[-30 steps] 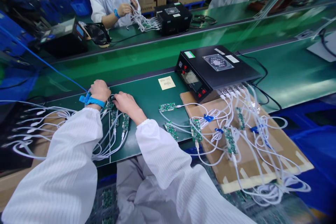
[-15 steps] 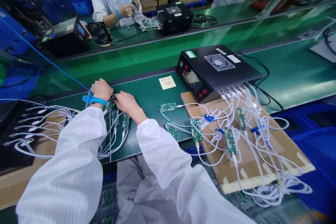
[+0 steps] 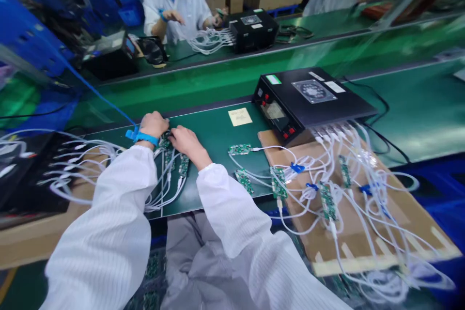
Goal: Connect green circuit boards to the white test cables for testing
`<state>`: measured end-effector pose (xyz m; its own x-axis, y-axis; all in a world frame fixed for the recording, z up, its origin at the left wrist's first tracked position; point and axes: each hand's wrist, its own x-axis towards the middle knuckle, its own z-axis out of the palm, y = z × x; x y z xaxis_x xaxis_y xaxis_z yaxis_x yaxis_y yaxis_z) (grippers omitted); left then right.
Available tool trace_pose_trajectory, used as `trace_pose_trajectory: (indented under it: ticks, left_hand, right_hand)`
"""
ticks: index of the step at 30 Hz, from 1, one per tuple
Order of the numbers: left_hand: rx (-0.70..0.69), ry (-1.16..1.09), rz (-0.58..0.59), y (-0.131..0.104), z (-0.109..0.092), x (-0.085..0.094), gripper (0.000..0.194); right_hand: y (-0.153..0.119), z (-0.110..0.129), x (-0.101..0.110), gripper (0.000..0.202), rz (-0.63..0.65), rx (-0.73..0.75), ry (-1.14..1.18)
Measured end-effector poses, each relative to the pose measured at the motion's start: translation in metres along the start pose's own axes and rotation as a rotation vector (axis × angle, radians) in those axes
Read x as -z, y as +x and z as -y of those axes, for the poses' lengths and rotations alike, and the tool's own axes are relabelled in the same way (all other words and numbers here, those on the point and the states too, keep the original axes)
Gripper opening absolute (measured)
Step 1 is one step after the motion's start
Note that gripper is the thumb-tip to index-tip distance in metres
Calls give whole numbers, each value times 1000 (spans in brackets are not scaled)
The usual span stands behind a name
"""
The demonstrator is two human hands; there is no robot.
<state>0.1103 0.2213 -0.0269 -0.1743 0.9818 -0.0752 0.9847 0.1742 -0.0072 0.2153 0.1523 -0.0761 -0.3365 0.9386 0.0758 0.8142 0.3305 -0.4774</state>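
My left hand (image 3: pixel 154 125), with a blue strap (image 3: pixel 143 137) at its wrist, is at a small green circuit board (image 3: pixel 165 142) on the green bench. Its fingertips are largely hidden. From the right, my right hand (image 3: pixel 188 142) touches the same board's upper end with its fingers closed together. More boards with white cables lie just below the hands, one of them (image 3: pixel 183 166) under my right wrist. A loose-looking green board (image 3: pixel 243 180) rests beyond my right sleeve, and another (image 3: pixel 240 149) has a white plug in its right end.
A black device (image 3: pixel 312 101) with red buttons stands at the right, its white cables spreading over cardboard (image 3: pixel 363 232). A yellow note (image 3: pixel 240 116) lies left of it. More cables and black equipment (image 3: pixel 32 174) are at the left. A person (image 3: pixel 178 2) works across the bench.
The view has shifted, so the bench appears further right. Both my hands stay at the same board. The person across has moved their hands apart.
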Motion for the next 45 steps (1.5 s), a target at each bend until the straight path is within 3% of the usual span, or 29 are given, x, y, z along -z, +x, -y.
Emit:
trace_pose_trajectory:
  ticks: [4,7,9,11,13,15,18,22,26,30,34,36,39,42,45]
  left_hand:
    - [-69,-87,-63,-48,16,17,42]
    - [-207,-195,-283,-95,51,24,42]
    - [-197,-246,-468,-130,87,25,47]
    - [-81,-308,-619,-164,129,23,53]
    - [120,-367,-719,-191,169,18,62]
    - [292,-415,-725,-206,200,10,76]
    - [432,-516,-608,-206,225,-3,91]
    - [495,-717,-512,-191,232,-13,96]
    - [497,-854,-637,-184,230,-19,93]
    - [475,-820,-707,-188,230,-23,89]
    - [423,-702,-593,-200,233,-23,82]
    - [404,-609,-546,-204,234,-20,76]
    - [359,-442,-574,-200,234,-9,60]
    - [342,-356,-613,-184,237,7,42]
    - [383,-357,-545,-167,242,19,33]
  right_hand:
    - [-4,1,0,31,18,-9,6]
    - [1,-3,-5,32,-20,-4,10]
    - [5,-5,-10,33,-38,15,20]
    - [7,-8,-14,35,-55,35,18]
    - [8,-12,-16,37,-75,57,21]
    - [9,-17,-19,37,-106,67,26]
    - [12,-27,-25,37,-145,82,30]
    - [11,-42,-34,44,-205,114,76]
    - [3,-53,-37,59,-277,133,120]
    - [-5,-53,-31,69,-344,117,112]
    - [-10,-44,-21,76,-386,77,85]
    - [-16,-40,-16,77,-409,53,63]
    - [-36,-38,-11,74,-445,16,7]
    - [-68,-41,-10,67,-472,-14,-44]
    - [-105,-47,-14,59,-479,-33,-87]
